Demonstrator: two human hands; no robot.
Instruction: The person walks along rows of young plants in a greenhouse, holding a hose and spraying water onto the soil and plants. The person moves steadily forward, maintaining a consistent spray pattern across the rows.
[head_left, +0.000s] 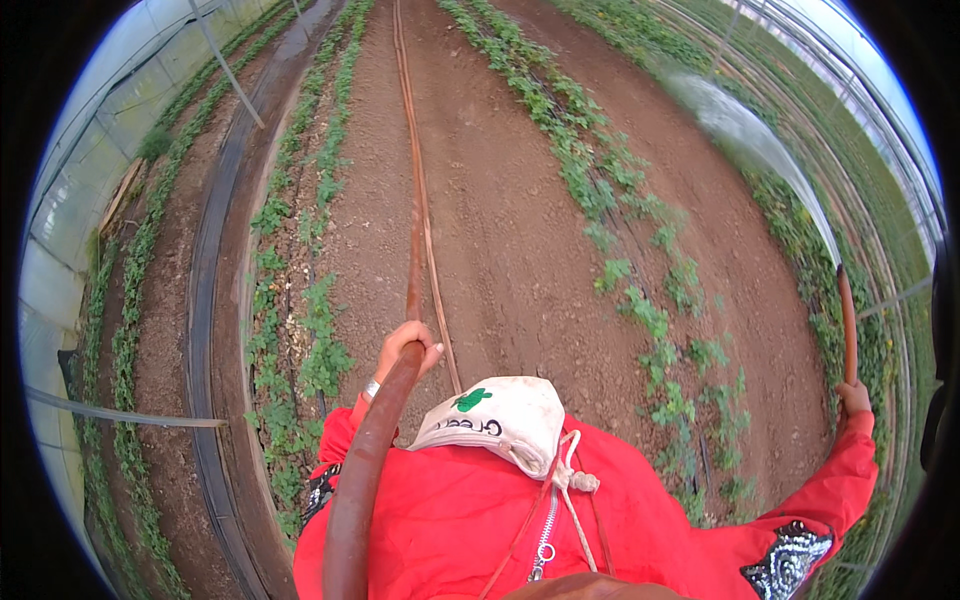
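My left hand (409, 349) is closed around a thick reddish-brown hose (375, 457), which rises past my left shoulder and out of the bottom of the view. Beyond that hand the hose runs forward over the soil. Out to the far right, my right hand (853, 397) grips a brown hose end (847, 322) pointing away from me. A white stream of water (780, 150) shoots from its tip and spreads over green plants. How the two hose parts connect is hidden. A white cloth bag (499, 420) with a green emblem and writing hangs at my chest over a red jacket.
Plant rows (592, 187) flank the bare soil path (495, 225), with thin dark irrigation lines among the leaves. A black ground sheet (206, 300) runs along the left. Metal poles (225, 64) and a translucent greenhouse wall (56, 247) stand farther left.
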